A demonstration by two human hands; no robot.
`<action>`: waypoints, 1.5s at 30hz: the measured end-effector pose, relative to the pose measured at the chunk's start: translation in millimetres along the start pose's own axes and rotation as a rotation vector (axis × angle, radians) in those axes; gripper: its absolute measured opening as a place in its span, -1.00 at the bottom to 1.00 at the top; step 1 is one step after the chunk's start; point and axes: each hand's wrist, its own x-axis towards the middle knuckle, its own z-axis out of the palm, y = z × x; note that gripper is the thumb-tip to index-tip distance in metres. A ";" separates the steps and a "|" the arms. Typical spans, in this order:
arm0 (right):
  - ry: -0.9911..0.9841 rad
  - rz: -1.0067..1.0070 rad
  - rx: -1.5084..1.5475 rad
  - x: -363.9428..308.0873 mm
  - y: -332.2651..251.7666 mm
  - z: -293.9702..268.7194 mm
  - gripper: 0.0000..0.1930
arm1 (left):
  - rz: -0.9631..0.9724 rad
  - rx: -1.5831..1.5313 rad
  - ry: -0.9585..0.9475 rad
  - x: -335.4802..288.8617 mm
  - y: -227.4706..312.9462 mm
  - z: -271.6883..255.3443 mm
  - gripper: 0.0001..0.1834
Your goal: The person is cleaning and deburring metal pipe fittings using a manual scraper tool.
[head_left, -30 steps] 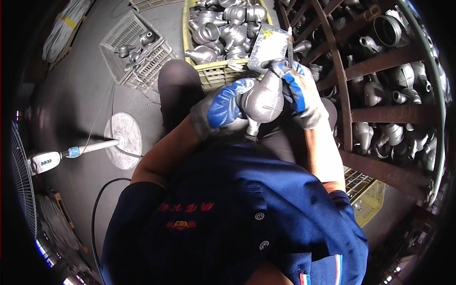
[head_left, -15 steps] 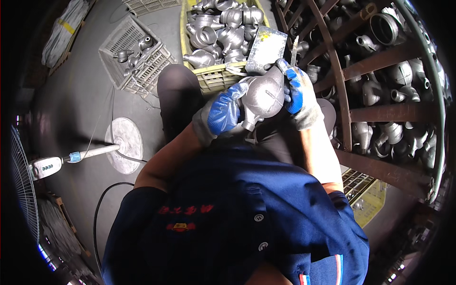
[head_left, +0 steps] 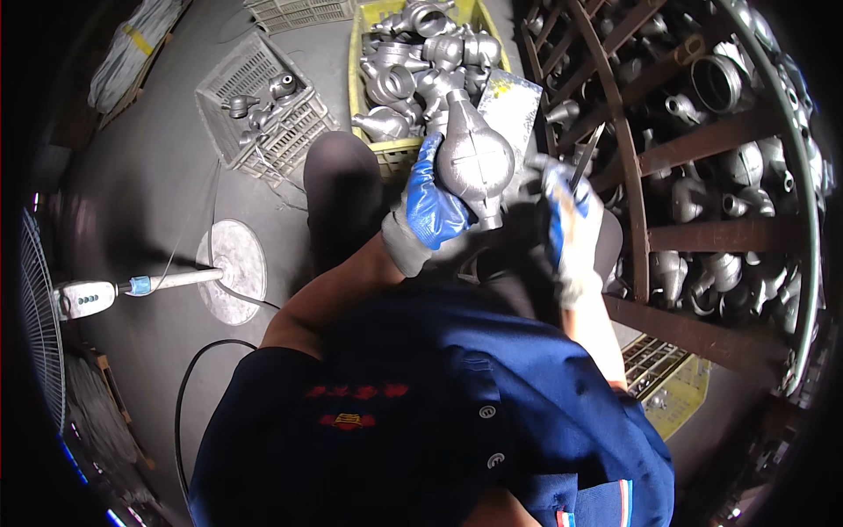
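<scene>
I see one flat grey packet (head_left: 512, 110) with a yellow patch, leaning on the yellow crate's (head_left: 355, 61) right rim. My dark blue shirt carries a small red and yellow badge (head_left: 356, 406).

The light is dim and uneven, strongest in the upper middle of the frame, where the casting (head_left: 475, 158) and the yellow crate (head_left: 373, 88) of metal parts shine with small highlights. The floor (head_left: 158, 176) at left is grey and dull. The rack (head_left: 702, 140) at right lies half in shadow. The right hand (head_left: 569, 224) is smeared by motion blur. Straight edges bow strongly toward the rim, and the corners fall to black.
</scene>
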 end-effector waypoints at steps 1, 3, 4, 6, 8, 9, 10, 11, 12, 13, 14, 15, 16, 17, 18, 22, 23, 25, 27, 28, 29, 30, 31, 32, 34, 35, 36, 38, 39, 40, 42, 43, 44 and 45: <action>-0.071 -0.045 0.066 -11.9 8.8 1.7 -0.68 | 0.069 0.038 0.084 2.1 0.7 -1.2 -0.52; -0.138 -0.064 0.114 -29.5 18.9 18.2 -0.55 | 0.193 0.092 0.214 8.0 -0.4 1.6 -0.46; -0.126 -0.036 0.097 -35.2 20.8 26.1 -0.48 | 0.109 -0.250 0.053 13.2 -2.8 5.5 -0.39; -0.101 -0.109 0.251 -33.7 15.9 40.2 -0.47 | 0.014 -0.168 -0.022 13.0 -8.1 16.5 -0.36; 0.017 -0.135 0.129 -20.5 16.0 40.1 -0.44 | 0.075 -0.043 0.049 14.4 -8.3 18.7 -0.39; 0.013 -0.159 0.121 -18.6 11.9 37.7 -0.48 | 0.139 0.081 0.123 14.2 -8.3 20.0 -0.42; 0.093 -0.007 0.136 -19.9 -2.9 40.0 -0.54 | 0.136 0.081 0.119 12.4 -9.9 24.9 -0.42; 0.071 -0.059 0.207 -13.8 -2.5 33.8 -0.57 | 0.154 0.807 0.167 9.4 -14.5 34.4 -0.44; 0.050 -0.111 0.279 -6.0 -2.7 24.8 -0.60 | 0.164 1.534 0.196 8.4 -15.9 44.3 -0.45; 0.040 -0.103 0.249 -4.8 -11.3 19.3 -0.64 | 0.079 1.178 0.177 9.0 -10.6 55.0 -0.53; 0.014 -0.193 0.294 0.2 -11.2 16.9 -0.64 | 0.079 1.180 0.178 2.5 2.8 45.8 -0.53; -0.020 -0.190 0.198 0.6 -15.8 12.8 -0.64 | 0.046 0.872 0.297 -7.3 20.2 26.5 -0.48; -0.048 -0.184 0.099 0.2 -22.9 10.1 -0.65 | 0.008 0.555 0.408 -17.2 34.0 15.9 -0.42; -0.093 -0.215 0.102 0.7 -26.3 5.7 -0.66 | 0.082 0.610 0.045 -30.8 34.4 24.4 -0.24; -0.146 -0.220 0.008 2.0 -29.9 0.3 -0.66 | 0.069 0.602 0.050 -31.5 39.0 29.8 -0.24; -0.264 -0.030 -0.091 5.0 -40.7 0.8 -0.69 | -0.096 1.487 0.059 -10.3 44.1 46.7 0.00; -0.324 -0.014 -0.090 9.3 -38.2 -1.5 -0.71 | -0.111 1.653 -0.018 -9.8 37.9 46.2 0.05; -0.399 -0.041 -0.182 14.5 -37.2 -1.4 -0.75 | -0.130 1.724 -0.009 -10.6 23.9 46.2 0.14; -0.382 -0.028 -0.201 16.6 -40.7 2.1 -0.76 | -0.068 1.731 0.033 -12.2 12.1 48.3 0.13; -0.365 -0.017 -0.225 17.6 -41.9 2.7 -0.77 | -0.001 1.734 0.071 -11.8 8.1 48.2 0.13; -0.365 -0.048 -0.238 19.2 -38.8 2.1 -0.73 | 0.077 1.773 0.051 -12.0 6.0 43.6 0.07; -0.365 -0.048 -0.240 18.2 -39.8 3.2 -0.73 | 0.078 1.772 0.051 -13.0 3.0 43.0 0.07; -0.347 -0.035 -0.123 16.4 -40.9 5.6 -0.68 | 0.071 1.591 0.131 -14.4 -2.3 47.2 0.03; -0.330 -0.023 -0.006 14.5 -41.2 7.8 -0.63 | 0.064 1.408 0.207 -15.6 -5.1 49.5 0.00; -0.328 -0.176 -0.020 5.7 -44.0 8.2 -0.54 | 0.075 1.389 0.285 -18.5 -2.1 49.2 -0.02; -0.312 -0.133 -0.012 -5.1 -48.6 6.8 -0.53 | 0.083 1.370 0.365 -21.3 1.0 49.0 -0.04; -0.297 -0.090 -0.004 -13.3 -51.0 4.2 -0.51 | 0.090 1.372 0.369 -23.7 3.9 48.2 -0.04; -0.369 -0.185 -0.178 -19.7 -39.1 -10.9 -0.50 | 0.153 1.331 0.322 -24.8 6.5 49.1 -0.05; -0.360 -0.171 -0.115 -24.7 -30.1 -12.8 -0.52 | 0.145 1.196 0.299 -26.4 5.6 52.7 -0.06; -0.353 -0.155 -0.053 -30.1 -27.1 -10.8 -0.54 | 0.150 1.197 0.303 -25.9 6.1 53.8 -0.06; -0.344 -0.100 -0.090 -40.5 -31.6 -7.0 -0.57 | 0.213 1.391 0.260 -24.2 6.8 54.4 -0.06; -0.348 -0.100 -0.154 -40.8 -30.2 -10.8 -0.60 | 0.215 1.390 0.259 -23.6 6.4 55.9 -0.06; -0.349 -0.100 -0.155 -39.9 -29.2 -11.1 -0.60 | 0.201 1.388 0.281 -23.4 6.0 57.5 -0.06; -0.368 -0.188 -0.209 -38.6 -28.3 -10.9 -0.62 | 0.187 1.386 0.302 -23.3 5.6 58.3 -0.07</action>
